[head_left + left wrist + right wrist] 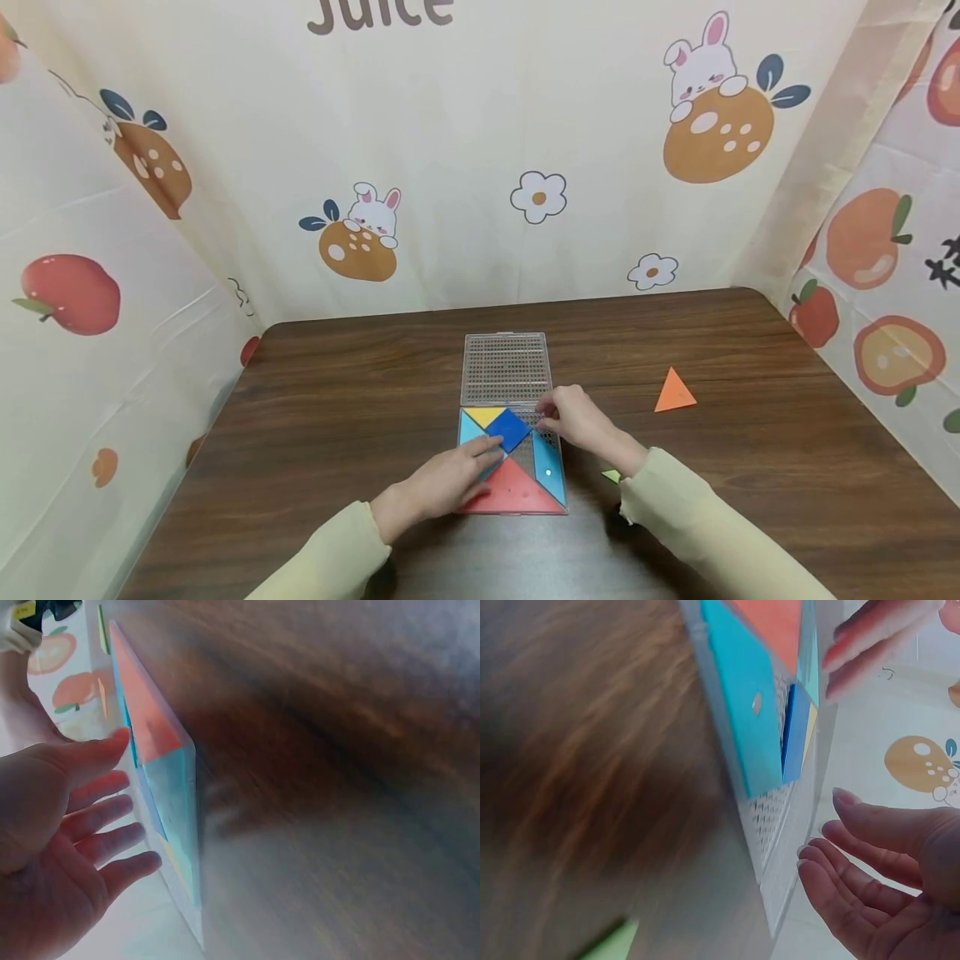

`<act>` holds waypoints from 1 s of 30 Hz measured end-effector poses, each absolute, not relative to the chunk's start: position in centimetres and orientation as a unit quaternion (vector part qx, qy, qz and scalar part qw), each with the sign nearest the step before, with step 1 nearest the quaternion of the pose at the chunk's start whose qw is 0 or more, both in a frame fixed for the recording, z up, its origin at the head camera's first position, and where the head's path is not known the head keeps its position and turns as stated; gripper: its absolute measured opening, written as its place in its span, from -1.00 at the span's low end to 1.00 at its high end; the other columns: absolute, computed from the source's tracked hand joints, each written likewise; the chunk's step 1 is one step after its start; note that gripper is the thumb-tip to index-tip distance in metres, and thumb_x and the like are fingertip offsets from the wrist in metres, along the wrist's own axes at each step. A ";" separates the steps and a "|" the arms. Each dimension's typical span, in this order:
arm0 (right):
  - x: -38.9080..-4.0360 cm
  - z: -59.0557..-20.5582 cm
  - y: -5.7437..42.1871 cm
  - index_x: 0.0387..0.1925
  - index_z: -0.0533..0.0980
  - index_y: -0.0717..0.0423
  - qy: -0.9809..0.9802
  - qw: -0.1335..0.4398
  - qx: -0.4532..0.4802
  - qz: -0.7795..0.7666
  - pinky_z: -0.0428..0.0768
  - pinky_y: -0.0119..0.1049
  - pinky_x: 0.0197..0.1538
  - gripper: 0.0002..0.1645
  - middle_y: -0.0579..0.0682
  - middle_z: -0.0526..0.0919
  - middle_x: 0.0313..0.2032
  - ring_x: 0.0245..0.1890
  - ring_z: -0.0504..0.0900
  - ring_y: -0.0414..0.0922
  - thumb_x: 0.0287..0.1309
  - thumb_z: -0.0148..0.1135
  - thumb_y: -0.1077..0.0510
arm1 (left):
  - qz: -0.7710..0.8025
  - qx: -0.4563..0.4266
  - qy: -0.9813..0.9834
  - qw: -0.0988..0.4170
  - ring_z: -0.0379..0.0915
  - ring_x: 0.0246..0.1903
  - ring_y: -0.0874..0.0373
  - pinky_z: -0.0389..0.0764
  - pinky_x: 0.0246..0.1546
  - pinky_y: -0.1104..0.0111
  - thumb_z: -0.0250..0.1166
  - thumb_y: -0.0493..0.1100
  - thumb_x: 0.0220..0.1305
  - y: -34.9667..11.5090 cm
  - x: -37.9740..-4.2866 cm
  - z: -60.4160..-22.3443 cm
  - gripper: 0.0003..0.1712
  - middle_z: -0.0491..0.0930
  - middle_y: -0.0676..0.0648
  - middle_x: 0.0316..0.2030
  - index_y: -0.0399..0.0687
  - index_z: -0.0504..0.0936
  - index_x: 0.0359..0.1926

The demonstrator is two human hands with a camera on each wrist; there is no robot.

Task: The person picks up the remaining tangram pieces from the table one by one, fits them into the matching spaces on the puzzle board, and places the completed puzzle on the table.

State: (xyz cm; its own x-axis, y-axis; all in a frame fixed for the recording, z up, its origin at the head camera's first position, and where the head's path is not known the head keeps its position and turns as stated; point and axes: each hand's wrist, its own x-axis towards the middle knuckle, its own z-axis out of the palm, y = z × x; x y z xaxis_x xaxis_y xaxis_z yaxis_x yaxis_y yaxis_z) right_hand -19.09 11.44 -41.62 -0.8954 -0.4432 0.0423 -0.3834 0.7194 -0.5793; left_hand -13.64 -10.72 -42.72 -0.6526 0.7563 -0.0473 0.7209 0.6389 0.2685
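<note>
A clear tangram case (522, 458) lies unfolded on the table. Inside are a red triangle (517, 492), a light blue triangle (469, 427), a yellow triangle (483, 415), a dark blue square (508, 431) and a blue parallelogram (548, 467). My left hand (450, 477) hovers over the case's left side with fingers extended, overlapping the square and partly covering the light blue triangle. Close to the upper right edge is my right hand (581, 419). Its fingers are loosely bent and hold nothing, as the right wrist view shows on this hand (885, 870).
The case's perforated lid (506, 367) lies flat behind the tray. An orange triangle (675, 392) is on the table at the right. A green piece (611, 476) lies partly hidden under my right forearm. Printed curtains (465, 250) stand behind and beside the table.
</note>
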 end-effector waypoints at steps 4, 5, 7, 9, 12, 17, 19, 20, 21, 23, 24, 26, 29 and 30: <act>-18.8 -41.5 12.6 -0.43 0.59 0.28 0.926 0.054 -0.235 -0.292 0.50 -0.43 -0.50 -0.84 -0.04 0.56 -0.56 -0.57 0.46 -0.25 -0.18 0.36 0.32 | 0.126 0.389 0.908 0.092 0.09 0.22 0.03 0.34 0.04 0.28 0.18 0.00 0.16 -10.7 -14.1 -43.0 -0.36 0.18 -0.11 0.25 -0.17 0.30 0.22; -18.7 -41.4 12.9 -0.45 0.58 0.28 0.925 0.056 -0.239 -0.289 0.48 -0.43 -0.51 -0.84 -0.05 0.56 -0.57 -0.58 0.45 -0.25 -0.20 0.37 0.32 | 0.129 0.382 0.910 0.098 0.07 0.23 0.02 0.33 0.05 0.26 0.18 0.02 0.16 -10.6 -14.2 -43.1 -0.34 0.16 -0.11 0.26 -0.16 0.28 0.23; -18.5 -41.4 13.5 -0.48 0.58 0.26 0.925 0.065 -0.248 -0.280 0.45 -0.43 -0.53 -0.84 -0.08 0.53 -0.60 -0.60 0.41 -0.26 -0.23 0.39 0.32 | 0.137 0.368 0.913 0.112 0.03 0.24 0.00 0.31 0.06 0.24 0.17 0.05 0.16 -10.6 -14.4 -43.2 -0.30 0.12 -0.10 0.28 -0.14 0.23 0.26; -18.2 -41.3 14.2 -0.53 0.56 0.23 0.927 0.078 -0.251 -0.266 0.42 -0.42 -0.55 -0.83 -0.10 0.50 -0.62 -0.61 0.38 -0.25 -0.27 0.42 0.30 | 0.141 0.357 0.915 0.122 0.01 0.25 -0.02 0.30 0.08 0.22 0.17 0.07 0.15 -10.6 -14.7 -43.3 -0.28 0.09 -0.09 0.29 -0.13 0.21 0.27; -17.6 -41.3 15.1 -0.55 0.55 0.19 0.934 0.106 -0.243 -0.240 0.40 -0.38 -0.55 -0.78 -0.12 0.46 -0.64 -0.61 0.36 -0.24 -0.33 0.45 0.28 | 0.145 0.346 0.917 0.134 -0.01 0.26 -0.02 0.28 0.09 0.21 0.17 0.09 0.14 -10.6 -14.9 -43.4 -0.25 0.06 -0.08 0.30 -0.11 0.19 0.28; -16.5 -41.2 16.4 -0.53 0.55 0.17 0.944 0.138 -0.222 -0.199 0.44 -0.32 -0.48 -0.71 -0.10 0.47 -0.60 -0.57 0.37 -0.21 -0.42 0.50 0.27 | 0.146 0.338 0.918 0.146 -0.01 0.26 0.00 0.29 0.08 0.23 0.18 0.11 0.11 -10.6 -15.1 -43.5 -0.22 0.05 -0.07 0.31 -0.08 0.18 0.29; -16.0 -41.2 16.8 -0.52 0.55 0.18 0.947 0.142 -0.217 -0.192 0.44 -0.31 -0.46 -0.69 -0.09 0.47 -0.59 -0.56 0.36 -0.20 -0.45 0.50 0.29 | 0.144 0.339 0.918 0.148 0.00 0.26 0.00 0.29 0.08 0.23 0.19 0.12 0.10 -10.6 -15.1 -43.5 -0.22 0.06 -0.07 0.30 -0.08 0.19 0.29; -15.7 -41.2 17.0 -0.52 0.55 0.18 0.947 0.142 -0.216 -0.189 0.44 -0.31 -0.46 -0.68 -0.09 0.47 -0.59 -0.55 0.36 -0.20 -0.46 0.51 0.30 | 0.145 0.338 0.918 0.150 0.00 0.26 0.00 0.30 0.08 0.23 0.19 0.12 0.09 -10.6 -15.1 -43.5 -0.22 0.07 -0.07 0.30 -0.08 0.19 0.29; -15.5 -41.1 17.3 -0.53 0.54 0.18 0.948 0.140 -0.216 -0.187 0.43 -0.31 -0.47 -0.68 -0.10 0.46 -0.60 -0.56 0.35 -0.20 -0.48 0.51 0.30 | 0.145 0.338 0.917 0.152 0.00 0.26 0.00 0.30 0.08 0.23 0.20 0.12 0.08 -10.6 -15.1 -43.5 -0.22 0.07 -0.07 0.30 -0.07 0.20 0.28; -15.0 -41.1 17.7 -0.56 0.53 0.16 0.948 0.135 -0.220 -0.185 0.41 -0.33 -0.49 -0.66 -0.11 0.44 -0.61 -0.57 0.34 -0.21 -0.52 0.52 0.31 | 0.143 0.337 0.918 0.156 0.00 0.26 -0.01 0.31 0.07 0.23 0.21 0.11 0.07 -10.5 -15.1 -43.5 -0.21 0.09 -0.07 0.29 -0.07 0.21 0.28; -14.8 -41.1 17.9 -0.57 0.52 0.15 0.948 0.130 -0.227 -0.181 0.39 -0.34 -0.51 -0.65 -0.11 0.43 -0.62 -0.58 0.32 -0.22 -0.54 0.52 0.31 | 0.144 0.335 0.918 0.158 -0.01 0.26 -0.01 0.31 0.07 0.22 0.22 0.11 0.06 -10.5 -15.0 -43.5 -0.21 0.09 -0.07 0.29 -0.07 0.21 0.28; -14.5 -41.2 18.3 -0.59 0.50 0.12 0.948 0.124 -0.235 -0.174 0.37 -0.37 -0.54 -0.63 -0.13 0.41 -0.62 -0.59 0.31 -0.23 -0.57 0.54 0.30 | 0.145 0.331 0.918 0.161 -0.02 0.26 -0.02 0.31 0.07 0.21 0.23 0.10 0.06 -10.5 -15.0 -43.5 -0.21 0.10 -0.07 0.29 -0.07 0.21 0.28; -14.2 -41.3 18.7 -0.61 0.47 0.08 0.950 0.121 -0.237 -0.165 0.36 -0.37 -0.55 -0.60 -0.14 0.40 -0.62 -0.59 0.31 -0.24 -0.60 0.55 0.29 | 0.143 0.330 0.919 0.160 -0.02 0.26 -0.02 0.30 0.08 0.21 0.24 0.09 0.05 -10.4 -15.0 -43.5 -0.21 0.10 -0.07 0.29 -0.07 0.22 0.27; -14.2 -41.3 18.9 -0.60 0.47 0.07 0.950 0.121 -0.237 -0.164 0.36 -0.37 -0.55 -0.59 -0.14 0.40 -0.61 -0.58 0.31 -0.24 -0.60 0.55 0.29 | 0.142 0.331 0.919 0.159 -0.01 0.26 -0.02 0.30 0.08 0.21 0.24 0.09 0.05 -10.3 -14.9 -43.5 -0.21 0.10 -0.08 0.29 -0.08 0.22 0.27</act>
State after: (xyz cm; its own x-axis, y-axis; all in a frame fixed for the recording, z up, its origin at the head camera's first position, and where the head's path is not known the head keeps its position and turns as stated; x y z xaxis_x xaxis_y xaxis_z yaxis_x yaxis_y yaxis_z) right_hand -14.15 18.88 -41.35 -0.8585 -0.4896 -0.1527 -0.4101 0.8341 -0.3690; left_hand -14.95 -10.33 -43.49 -0.7304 0.6533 -0.1993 0.5628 0.7410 0.3663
